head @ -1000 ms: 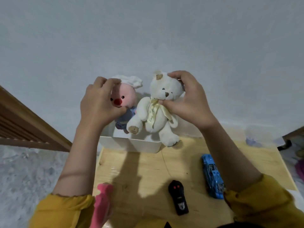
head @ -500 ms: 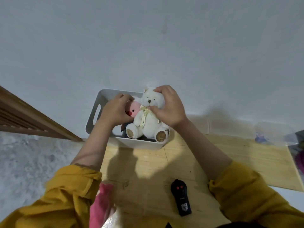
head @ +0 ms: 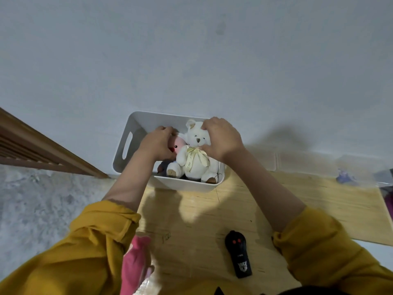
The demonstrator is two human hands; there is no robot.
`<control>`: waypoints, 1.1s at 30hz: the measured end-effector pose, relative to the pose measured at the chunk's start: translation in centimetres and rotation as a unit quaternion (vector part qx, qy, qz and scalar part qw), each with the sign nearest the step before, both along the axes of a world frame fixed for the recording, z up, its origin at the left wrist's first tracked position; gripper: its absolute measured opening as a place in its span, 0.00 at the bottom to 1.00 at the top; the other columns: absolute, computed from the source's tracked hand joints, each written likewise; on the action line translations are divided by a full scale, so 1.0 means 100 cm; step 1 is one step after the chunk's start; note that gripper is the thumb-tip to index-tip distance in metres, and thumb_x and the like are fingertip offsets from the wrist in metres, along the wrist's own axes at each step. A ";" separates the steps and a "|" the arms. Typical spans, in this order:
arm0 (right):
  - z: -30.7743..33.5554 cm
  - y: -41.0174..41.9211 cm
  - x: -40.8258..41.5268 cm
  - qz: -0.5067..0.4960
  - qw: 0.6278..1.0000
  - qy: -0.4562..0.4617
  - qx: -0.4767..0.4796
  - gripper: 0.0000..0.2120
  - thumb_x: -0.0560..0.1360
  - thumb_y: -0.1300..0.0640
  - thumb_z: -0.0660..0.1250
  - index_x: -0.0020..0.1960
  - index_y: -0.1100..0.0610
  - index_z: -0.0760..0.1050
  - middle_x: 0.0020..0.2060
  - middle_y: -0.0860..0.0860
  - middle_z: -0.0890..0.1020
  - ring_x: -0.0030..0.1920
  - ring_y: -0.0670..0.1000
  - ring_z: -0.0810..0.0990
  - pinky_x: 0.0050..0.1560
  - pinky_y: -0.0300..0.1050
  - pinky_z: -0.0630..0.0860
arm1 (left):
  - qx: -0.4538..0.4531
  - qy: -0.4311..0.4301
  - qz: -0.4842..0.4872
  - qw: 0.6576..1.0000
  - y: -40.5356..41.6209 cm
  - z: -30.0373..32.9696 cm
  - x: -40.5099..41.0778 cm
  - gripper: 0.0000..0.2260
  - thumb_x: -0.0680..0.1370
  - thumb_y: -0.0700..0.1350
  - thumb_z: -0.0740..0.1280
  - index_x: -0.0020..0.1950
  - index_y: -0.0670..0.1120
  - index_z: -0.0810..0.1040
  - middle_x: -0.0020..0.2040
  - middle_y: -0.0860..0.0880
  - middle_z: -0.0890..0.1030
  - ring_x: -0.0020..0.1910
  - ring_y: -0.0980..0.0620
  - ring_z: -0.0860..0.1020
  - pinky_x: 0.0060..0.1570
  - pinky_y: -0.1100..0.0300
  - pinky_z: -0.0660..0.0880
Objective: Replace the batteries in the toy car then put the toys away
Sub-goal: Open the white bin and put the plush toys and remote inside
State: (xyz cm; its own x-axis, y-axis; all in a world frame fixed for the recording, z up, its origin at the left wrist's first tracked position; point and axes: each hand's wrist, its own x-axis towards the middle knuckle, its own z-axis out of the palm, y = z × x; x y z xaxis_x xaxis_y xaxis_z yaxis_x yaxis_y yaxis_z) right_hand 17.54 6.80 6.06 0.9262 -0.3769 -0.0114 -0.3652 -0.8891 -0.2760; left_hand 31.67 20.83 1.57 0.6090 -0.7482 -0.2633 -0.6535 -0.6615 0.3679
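Left hand is gripping the pink plush, right hand is gripping the white teddy bear, both toys sitting inside the white bin on the wooden worktop. A black remote is lying nearer the person.

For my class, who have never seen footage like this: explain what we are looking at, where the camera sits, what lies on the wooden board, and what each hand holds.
There is no machine: a person wears one camera on the head, looking down at their own arms in yellow sleeves. The left hand grips a pink plush toy; the right hand grips a white teddy bear. Both toys sit in a white bin by the wall. On the wooden board lies a black remote control. Something pink shows near the bottom edge; what it is cannot be told.
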 end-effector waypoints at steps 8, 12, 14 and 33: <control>0.004 0.005 -0.013 0.016 0.990 0.115 -0.077 0.20 0.76 0.47 0.62 0.64 0.56 0.70 0.64 0.58 0.65 0.65 0.60 0.63 0.71 0.61 0.53 | 0.027 0.058 0.026 0.998 0.009 0.001 -0.002 0.33 0.67 0.48 0.74 0.70 0.49 0.67 0.63 0.42 0.68 0.56 0.42 0.75 0.57 0.49 0.75; 0.008 0.021 -0.047 -0.014 0.998 -0.062 0.008 0.19 0.76 0.52 0.63 0.65 0.58 0.71 0.64 0.59 0.69 0.64 0.59 0.66 0.67 0.54 0.62 | -0.049 0.003 0.083 0.995 0.023 0.023 -0.026 0.28 0.72 0.50 0.71 0.70 0.47 0.67 0.66 0.43 0.68 0.60 0.42 0.74 0.54 0.50 0.74; 0.005 0.034 -0.071 -0.029 0.984 -0.169 0.052 0.17 0.74 0.56 0.65 0.61 0.60 0.75 0.58 0.60 0.73 0.59 0.59 0.71 0.60 0.55 0.71 | -0.161 -0.036 0.105 0.981 0.038 0.034 -0.051 0.23 0.74 0.48 0.69 0.68 0.45 0.70 0.65 0.43 0.70 0.60 0.43 0.74 0.52 0.54 0.71; -0.104 0.138 -0.238 -0.197 0.965 0.139 0.100 0.29 0.75 0.50 0.62 0.73 0.51 0.55 0.61 0.58 0.66 0.56 0.58 0.70 0.47 0.48 0.72 | 0.162 0.046 0.365 0.916 0.164 -0.040 -0.198 0.28 0.71 0.39 0.70 0.66 0.43 0.59 0.62 0.38 0.63 0.58 0.37 0.69 0.50 0.46 0.76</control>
